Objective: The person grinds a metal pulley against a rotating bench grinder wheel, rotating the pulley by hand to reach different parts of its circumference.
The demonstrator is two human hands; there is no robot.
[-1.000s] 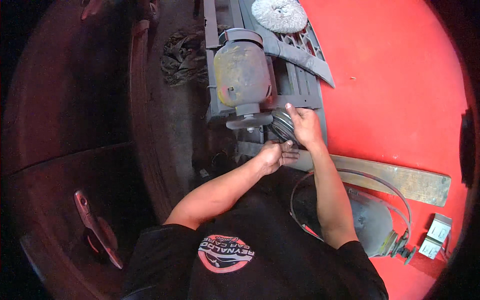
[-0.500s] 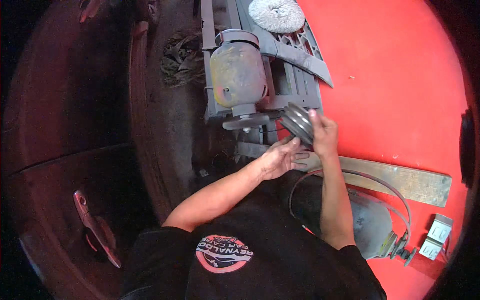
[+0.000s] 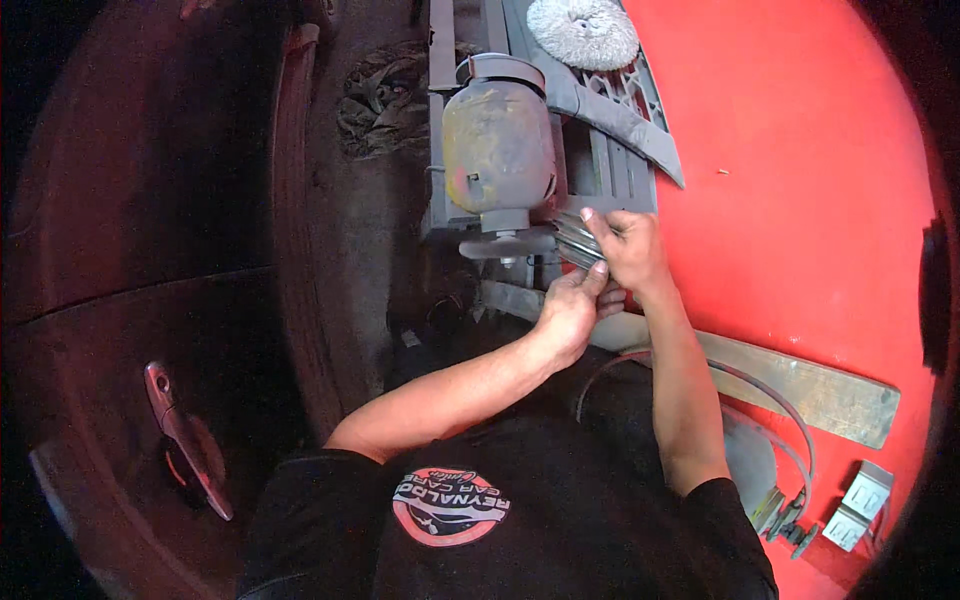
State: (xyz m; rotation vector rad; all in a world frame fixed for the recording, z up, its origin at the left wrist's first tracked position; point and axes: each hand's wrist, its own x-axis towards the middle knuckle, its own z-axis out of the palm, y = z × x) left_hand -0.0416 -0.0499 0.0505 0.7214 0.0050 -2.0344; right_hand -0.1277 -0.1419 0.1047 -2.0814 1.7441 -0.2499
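Both my hands are closed on a metal pulley (image 3: 577,240) with grooves around its rim, slightly blurred. My right hand (image 3: 630,250) grips it from the right, thumb on top. From below, my left hand (image 3: 575,308) holds its lower edge between thumb and fingers. Just left of the pulley is the dark wheel (image 3: 505,246) at the near end of a dusty grey bench grinder (image 3: 498,150). The pulley's left edge is very close to that wheel; whether they touch I cannot tell.
A white fluffy polishing pad (image 3: 583,30) and a grey trim piece (image 3: 620,130) lie beyond the grinder. To the right are a wooden board (image 3: 800,390), a tank (image 3: 748,450) with a hose, and an outlet box (image 3: 858,505). A dark car door with a handle (image 3: 185,440) stands left.
My hands have brought the pulley closer to the grinder's near wheel and turned it, so its grooved rim now slants toward the wheel. The view has shifted slightly.
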